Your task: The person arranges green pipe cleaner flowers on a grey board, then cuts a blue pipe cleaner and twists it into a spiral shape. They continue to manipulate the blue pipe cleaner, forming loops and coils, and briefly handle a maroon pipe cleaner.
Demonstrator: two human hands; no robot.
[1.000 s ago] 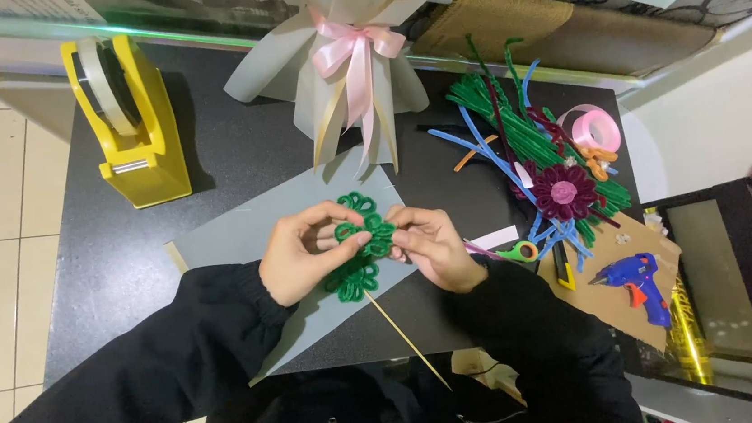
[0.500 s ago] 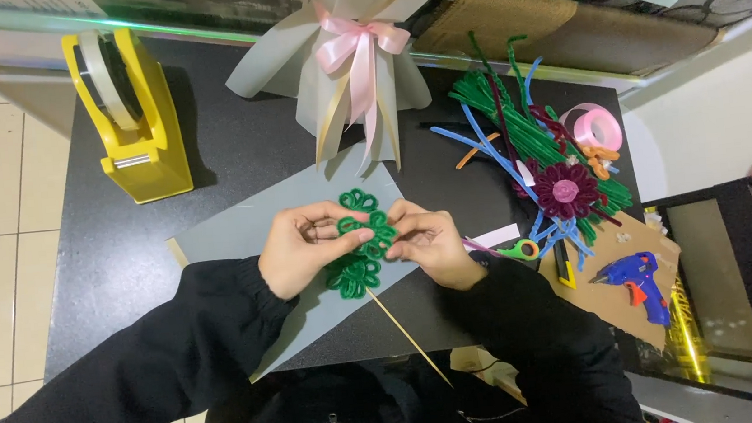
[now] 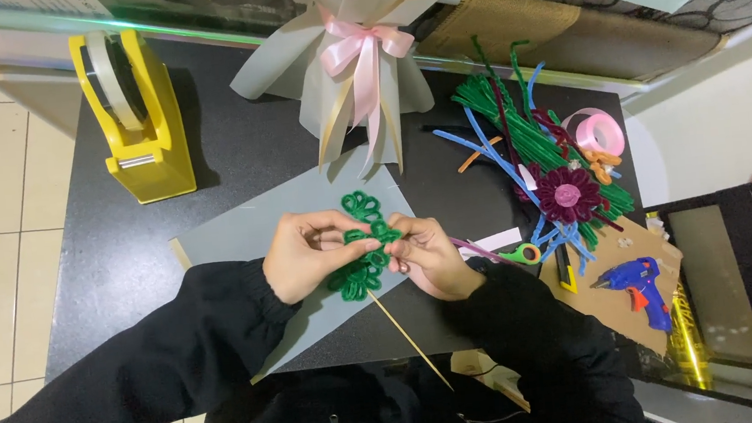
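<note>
Both hands meet over a grey sheet of paper (image 3: 242, 232) on a black table (image 3: 235, 160). My left hand (image 3: 307, 254) and my right hand (image 3: 425, 252) pinch a green pipe-cleaner leaf piece (image 3: 363, 244) made of several loops. A thin wooden stick (image 3: 410, 340) runs from under the loops down toward my lap. Black sleeves cover both arms.
A yellow tape dispenser (image 3: 127, 115) stands at the back left. A cream wrapped bouquet with a pink bow (image 3: 362, 49) lies at the back. To the right are loose green and blue pipe cleaners (image 3: 514, 127), a purple pipe-cleaner flower (image 3: 567, 195), pink ribbon roll (image 3: 600, 131), scissors (image 3: 516, 254), and a blue glue gun (image 3: 636, 281).
Both hands stay on the green loops; the fingers have shifted slightly as they work the piece. The stick and the rest of the table look the same.
</note>
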